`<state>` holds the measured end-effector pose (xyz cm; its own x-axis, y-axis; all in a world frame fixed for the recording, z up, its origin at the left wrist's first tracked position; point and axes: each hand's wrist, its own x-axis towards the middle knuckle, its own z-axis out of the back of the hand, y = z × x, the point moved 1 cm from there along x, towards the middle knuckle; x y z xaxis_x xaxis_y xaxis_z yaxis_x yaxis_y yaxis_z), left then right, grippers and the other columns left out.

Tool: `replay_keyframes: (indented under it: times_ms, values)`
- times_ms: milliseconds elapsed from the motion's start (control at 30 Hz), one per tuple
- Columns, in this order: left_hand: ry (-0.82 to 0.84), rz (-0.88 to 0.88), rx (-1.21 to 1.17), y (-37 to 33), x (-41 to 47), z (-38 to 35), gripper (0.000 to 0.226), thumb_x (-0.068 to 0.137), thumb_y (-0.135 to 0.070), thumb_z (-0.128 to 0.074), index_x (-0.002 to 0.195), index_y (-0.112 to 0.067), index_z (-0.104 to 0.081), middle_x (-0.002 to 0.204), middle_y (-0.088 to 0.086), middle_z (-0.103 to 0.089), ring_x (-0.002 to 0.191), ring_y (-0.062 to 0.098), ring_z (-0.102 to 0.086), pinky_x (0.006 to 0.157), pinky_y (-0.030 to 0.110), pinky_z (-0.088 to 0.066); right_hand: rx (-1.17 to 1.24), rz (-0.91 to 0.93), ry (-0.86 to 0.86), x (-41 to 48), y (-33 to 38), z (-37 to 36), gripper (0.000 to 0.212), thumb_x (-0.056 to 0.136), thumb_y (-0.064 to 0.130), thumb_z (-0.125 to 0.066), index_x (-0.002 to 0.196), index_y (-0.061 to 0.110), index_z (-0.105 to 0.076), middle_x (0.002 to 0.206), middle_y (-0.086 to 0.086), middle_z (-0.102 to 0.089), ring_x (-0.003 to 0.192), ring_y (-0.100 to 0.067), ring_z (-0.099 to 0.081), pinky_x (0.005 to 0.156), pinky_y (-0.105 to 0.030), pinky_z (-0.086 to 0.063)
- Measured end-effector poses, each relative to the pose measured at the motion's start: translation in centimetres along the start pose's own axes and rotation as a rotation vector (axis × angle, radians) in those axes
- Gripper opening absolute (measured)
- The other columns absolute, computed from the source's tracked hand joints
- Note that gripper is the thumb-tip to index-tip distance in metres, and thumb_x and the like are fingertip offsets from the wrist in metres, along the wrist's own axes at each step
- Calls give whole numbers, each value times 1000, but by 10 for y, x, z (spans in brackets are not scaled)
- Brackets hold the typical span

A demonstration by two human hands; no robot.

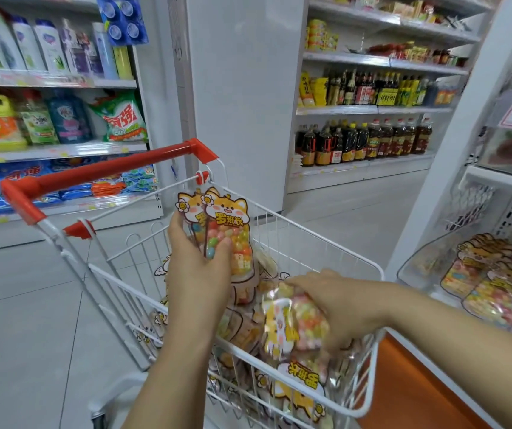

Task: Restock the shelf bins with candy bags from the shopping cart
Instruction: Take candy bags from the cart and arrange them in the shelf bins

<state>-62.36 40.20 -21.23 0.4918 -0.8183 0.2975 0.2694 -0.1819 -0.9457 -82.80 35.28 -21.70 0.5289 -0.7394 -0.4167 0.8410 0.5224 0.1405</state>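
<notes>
Far left, detergent shelves [56, 119] are seen, no part in the job. Next, the shopping cart [319, 239] w/ its red handle [109, 168] is parked in the aisle, basket well filled w/ candy bags [301, 388].

Above the cart's near-left part, the left hand [199, 267] is wrapped round the lower half of what look like two bags [229, 221], held upright, cat-print tops up, clear of the pile below. Fingers are curled over the coloured sweets, so a firm grip is judged.

To the right, the right hand [341, 305] is down in the basket, fingers closed over another bag [295, 323], lying tilted on the heap by the cart's right rim. That bag is blurred; whether it is lifted off the pile yet can't be told.

Far right, the shelf bin [412, 267] is seen, clear-walled, just beside the cart, already part-filled w/ matching bags [490, 280].

Step in hand, as judged: pick-up phase, bags being gathered from cart, none being placed at this moment. Next move prob. calls for the right-hand bag to be raised over the rim w/o snagging on the wire, then carried rightward to the bin opening and laid on the stock there; the left-hand pair to be brought across after, or passed over.
</notes>
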Motion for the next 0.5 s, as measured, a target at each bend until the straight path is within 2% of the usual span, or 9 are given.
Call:
replay_keyframes:
  times_ms: [100,133,233,300,367,400,500]
  values:
    - [-3,8,-3,-1,-1,-1,78,96,-24,-65,157,-32,-16,131,-15,-51,121,4,-49,108,32,-39,-73,67,-38,15,7,-16,92,76,32,-84,148,36,-27,135,1,-45,127,-24,-41,103,-37,-41]
    - [-2,7,-6,-2,-1,-1,78,96,-24,-65,156,-32,-16,128,-17,-51,119,3,-49,107,31,-39,-134,118,-67,17,9,-18,78,80,27,-79,143,35,-34,132,1,-47,123,-24,-41,103,-39,-39]
    - [3,8,-18,-5,-2,1,76,96,-22,-64,156,-31,-18,124,-22,-49,112,-3,-51,101,26,-38,-374,232,-86,21,18,-19,52,85,10,-65,131,28,-47,128,0,-50,124,-24,-42,115,-53,-23]
    - [8,17,-22,-6,-2,3,75,97,-20,-64,155,-32,-19,117,-27,-50,97,-18,-51,97,22,-36,-465,250,-46,22,24,-20,47,84,9,-64,127,24,-50,122,-2,-52,121,-27,-48,117,-59,-16]
    - [10,27,-25,-7,-2,4,75,97,-19,-64,155,-32,-19,115,-29,-49,87,-29,-45,95,20,-35,-521,240,-51,22,26,-20,53,80,25,-75,126,24,-47,116,-4,-55,115,-27,-48,114,-52,-24]
    - [9,28,-25,-7,-2,4,75,97,-19,-64,156,-32,-19,118,-26,-49,88,-28,-45,95,20,-36,-539,227,-50,21,25,-19,59,75,36,-80,123,25,-48,112,-4,-58,111,-25,-46,108,-46,-30]
    - [-7,7,-7,-5,-1,5,75,96,-20,-64,155,-31,-19,128,-20,-53,106,-7,-54,98,22,-37,-546,186,39,18,16,-14,54,68,59,-80,107,27,-59,99,0,-60,105,-24,-42,98,-42,-37]
